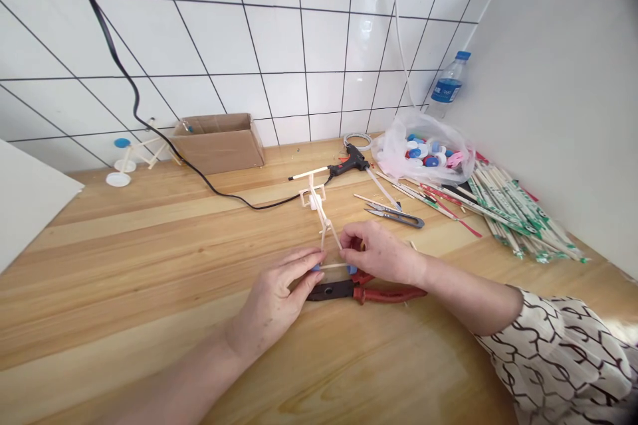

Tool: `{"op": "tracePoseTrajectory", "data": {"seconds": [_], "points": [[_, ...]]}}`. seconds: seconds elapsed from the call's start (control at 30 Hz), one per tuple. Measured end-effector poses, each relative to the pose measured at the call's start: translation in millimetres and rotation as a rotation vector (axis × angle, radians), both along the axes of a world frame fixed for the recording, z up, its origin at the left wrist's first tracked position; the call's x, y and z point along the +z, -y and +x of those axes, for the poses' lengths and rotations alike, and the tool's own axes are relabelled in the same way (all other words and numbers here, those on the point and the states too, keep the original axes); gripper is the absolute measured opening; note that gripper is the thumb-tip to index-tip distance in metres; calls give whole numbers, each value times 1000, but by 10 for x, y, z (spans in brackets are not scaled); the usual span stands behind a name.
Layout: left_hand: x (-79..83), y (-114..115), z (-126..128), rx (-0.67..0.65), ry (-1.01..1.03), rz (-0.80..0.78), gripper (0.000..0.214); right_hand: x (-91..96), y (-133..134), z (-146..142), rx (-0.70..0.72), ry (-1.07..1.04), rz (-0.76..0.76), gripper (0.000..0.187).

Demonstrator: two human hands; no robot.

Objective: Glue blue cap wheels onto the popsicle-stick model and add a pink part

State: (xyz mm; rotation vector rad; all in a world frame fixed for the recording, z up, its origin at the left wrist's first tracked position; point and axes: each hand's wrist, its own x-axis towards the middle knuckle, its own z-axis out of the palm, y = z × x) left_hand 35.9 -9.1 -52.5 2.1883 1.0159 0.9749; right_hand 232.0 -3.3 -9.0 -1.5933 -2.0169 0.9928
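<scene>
1. At 10 o'clock on the tabletop (149,226): a stick model (142,154) on white and blue caps, apparently complete.
2. At 6 o'clock: left hand (272,305), its fingers (304,264) closed on one blue-capped end of a wooden axle (331,266).
3. At 12 o'clock from the axle: a stick frame (319,206), its far end without blue caps so far.
4. At 3 o'clock from the axle: right hand (381,254), its fingers (351,244) closed at the axle's other end.
</scene>
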Motion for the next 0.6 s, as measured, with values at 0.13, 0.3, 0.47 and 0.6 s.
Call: {"op": "tracePoseTrajectory", "data": {"seconds": [0.13,0.3,0.47,0.6], "points": [[-8,8,-5,6,-7,16,24,5,8,-8,-13,3,-1,9],[-4,37,-13,5,-8,20,24,13,20,-28,-43,-25,-34,11],[-14,47,-14,9,-3,5,25,10,42,-38,-55,-53,-56,10],[-27,32,-10,20,8,-3,24,-1,49,-40,-55,-59,-34,10]]}}
